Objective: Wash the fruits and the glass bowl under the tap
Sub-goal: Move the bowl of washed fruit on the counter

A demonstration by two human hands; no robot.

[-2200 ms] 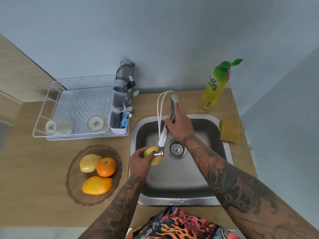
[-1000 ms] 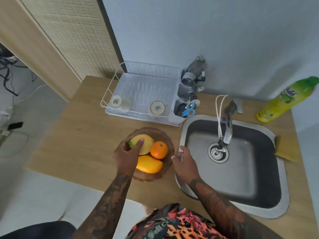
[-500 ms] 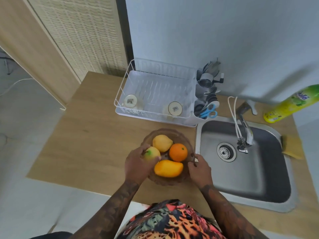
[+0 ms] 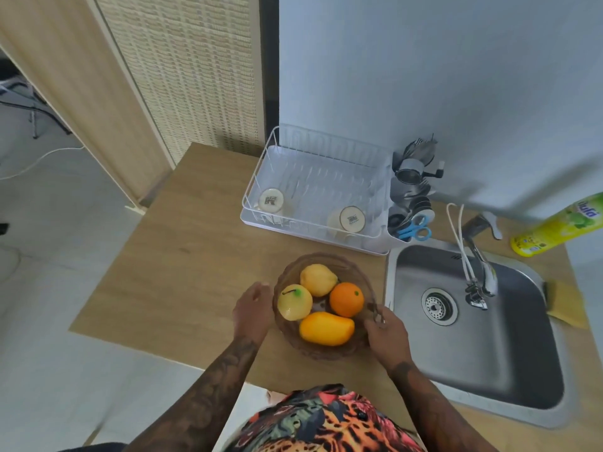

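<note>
A brownish glass bowl (image 4: 326, 261) stands on the wooden counter left of the sink. In it lie a yellow apple with a green spot (image 4: 294, 302), a pale yellow pear-like fruit (image 4: 318, 279), an orange (image 4: 346, 299) and an orange mango (image 4: 326, 328). My left hand (image 4: 253, 309) is beside the bowl's left rim with relaxed fingers and holds nothing. My right hand (image 4: 386, 332) grips the bowl's right rim with thumb and fingers. The tap (image 4: 479, 265) stands over the steel sink (image 4: 473, 370); no water shows.
A white dish rack (image 4: 313, 190) with two upturned cups and a cutlery holder with blue scissors (image 4: 414, 228) stands behind the bowl. A yellow dish soap bottle (image 4: 558, 228) and a yellow sponge (image 4: 566, 303) sit right of the sink. The counter's front edge is close to my body.
The left hand carried the yellow apple from the tap to the bowl and let go of it. The right hand left the tap and took the bowl's right rim. The view swung left.
</note>
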